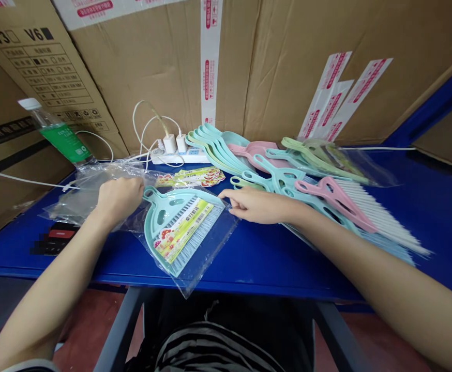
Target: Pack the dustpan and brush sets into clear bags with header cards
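A light-blue dustpan (154, 219) and a blue-bristled brush with a yellow-green label card (185, 230) lie inside a clear plastic bag (210, 253) at the table's front edge. My left hand (121, 199) is closed on the bag at its left end, by the dustpan's handle. On the bag's right edge, my right hand (245, 204) pinches the plastic between thumb and forefinger. Right of it lie a pink brush (336, 201) and several blue ones. Behind are stacked dustpans (218, 150) and loose label cards (198, 176).
Clear empty bags (94, 191) lie at the left beside a bottle with a green label (65, 142) and a dark red-and-black object (59, 237). A power strip (187, 155) with cables sits before cardboard boxes (164, 67). Bagged green dustpans (322, 160) lie at the back right.
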`<state>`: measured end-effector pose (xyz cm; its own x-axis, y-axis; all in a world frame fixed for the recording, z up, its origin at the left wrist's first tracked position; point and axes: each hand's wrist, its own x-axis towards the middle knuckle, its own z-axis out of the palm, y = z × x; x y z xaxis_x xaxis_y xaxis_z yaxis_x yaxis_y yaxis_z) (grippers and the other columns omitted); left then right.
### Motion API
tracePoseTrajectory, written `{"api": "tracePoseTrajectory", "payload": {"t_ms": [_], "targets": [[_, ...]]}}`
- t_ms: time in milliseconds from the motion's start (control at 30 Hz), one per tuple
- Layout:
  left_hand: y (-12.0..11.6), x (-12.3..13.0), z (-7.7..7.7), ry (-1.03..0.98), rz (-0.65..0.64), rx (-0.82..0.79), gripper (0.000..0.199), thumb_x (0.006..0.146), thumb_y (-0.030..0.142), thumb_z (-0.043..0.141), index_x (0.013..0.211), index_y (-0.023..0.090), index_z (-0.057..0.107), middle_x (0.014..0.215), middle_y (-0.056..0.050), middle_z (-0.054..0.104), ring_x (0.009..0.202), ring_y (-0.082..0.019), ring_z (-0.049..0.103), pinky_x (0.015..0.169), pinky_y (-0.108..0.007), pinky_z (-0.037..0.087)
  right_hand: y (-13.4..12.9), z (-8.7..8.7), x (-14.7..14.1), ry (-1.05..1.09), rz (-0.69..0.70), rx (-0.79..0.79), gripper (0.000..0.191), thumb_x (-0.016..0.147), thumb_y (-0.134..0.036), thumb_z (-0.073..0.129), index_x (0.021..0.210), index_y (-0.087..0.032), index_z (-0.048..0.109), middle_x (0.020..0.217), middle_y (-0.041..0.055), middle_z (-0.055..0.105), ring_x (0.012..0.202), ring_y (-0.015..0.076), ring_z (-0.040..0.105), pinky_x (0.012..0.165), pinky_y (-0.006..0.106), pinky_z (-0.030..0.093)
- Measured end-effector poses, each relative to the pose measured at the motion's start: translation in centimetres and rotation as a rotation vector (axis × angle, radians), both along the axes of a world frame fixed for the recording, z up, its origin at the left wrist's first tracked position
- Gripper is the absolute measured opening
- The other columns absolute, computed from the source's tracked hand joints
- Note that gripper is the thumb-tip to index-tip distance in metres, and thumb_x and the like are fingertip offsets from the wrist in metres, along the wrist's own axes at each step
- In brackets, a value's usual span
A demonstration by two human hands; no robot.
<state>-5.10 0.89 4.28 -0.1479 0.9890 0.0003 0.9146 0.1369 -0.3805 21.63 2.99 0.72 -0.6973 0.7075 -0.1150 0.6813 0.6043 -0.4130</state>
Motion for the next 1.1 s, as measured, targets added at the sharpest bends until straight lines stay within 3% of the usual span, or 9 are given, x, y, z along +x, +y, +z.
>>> {"api": "tracePoseTrajectory", "payload": {"t_ms": [400,567,733,1100], "targets": [[-0.39,0.10,0.30,-0.004,0.005,0.003,0.042,0.094,0.025,0.032,0.109,0.012,0.069,0.103,-0.024,0.072,0.100,-0.038,0.070,0.077,-0.043,0.054,0.06,-0.01,-0.02,-0.034,-0.011,-0.022,0.041,0.085,-0.009,0.045,0.124,-0.013,0.058,0.068,0.0006,0.057,0.062,0.0171,0.049,0.061,0.029,0.037],[-0.35,-0.01,0.04,0.008,0.002,0.019,0.043,0.094,0.024,0.030,0.107,0.016,0.070,0.103,-0.022,0.073,0.098,-0.037,0.070,0.075,-0.042,0.054,0.07,-0.12,0.08,-0.010,0.015,-0.009,0.041,0.085,-0.009,0.046,0.123,-0.017,0.058,0.067,-0.0004,0.056,0.062,0.0171,0.050,0.061,0.028,0.037],[-0.26,-0.02,-0.01,0.014,-0.010,-0.013,0.047,0.096,0.024,0.026,0.110,0.011,0.069,0.105,-0.025,0.072,0.103,-0.040,0.069,0.077,-0.044,0.054,-0.12,0.22,-0.16,-0.047,-0.025,-0.025,0.043,0.085,-0.010,0.045,0.126,-0.013,0.057,0.068,0.0010,0.057,0.063,0.0176,0.051,0.061,0.029,0.038],[-0.13,0.28,0.15,0.060,0.050,-0.054,0.044,0.098,0.025,0.027,0.113,0.013,0.067,0.108,-0.020,0.072,0.105,-0.035,0.068,0.080,-0.042,0.055,-0.65,0.81,-0.46,-0.126,-0.040,-0.024,0.045,0.088,-0.009,0.044,0.132,-0.010,0.054,0.073,0.0019,0.057,0.070,0.0178,0.053,0.065,0.028,0.039]]}}
